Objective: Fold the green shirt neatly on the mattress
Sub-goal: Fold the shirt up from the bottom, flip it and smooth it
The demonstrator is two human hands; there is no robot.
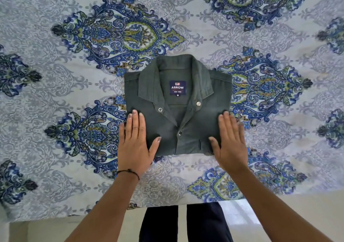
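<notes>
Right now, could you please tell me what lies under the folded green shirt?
The green shirt lies on the patterned bedsheet, which shows all round it. The sheet directly beneath is covered. The left hand and right hand rest flat on its near corners.

A mattress (279, 148) fills most of the view, covered by a pale grey bedsheet (55, 148) printed with blue and green paisley medallions. Below its near edge lies a beige floor (46, 232), with a bright patch of light (238, 214) towards the right.
</notes>
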